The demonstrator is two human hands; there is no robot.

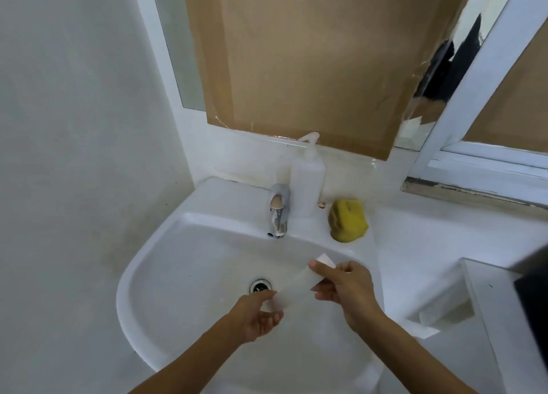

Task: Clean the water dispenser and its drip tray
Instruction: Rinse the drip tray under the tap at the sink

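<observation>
A long, flat, white plastic drip tray [299,284] is held over the white ceramic sink [189,260]. Its far end is pinched by the right hand [347,290]. Its near end is gripped by the left hand [258,313].

Lighting even and soft; image quality fair.
Diffuse light, faint shadows in the sink [166,263]. Glare on the mirror [462,37] at upper right. Wide-angle bending at the edges; slight overall softness.
</observation>
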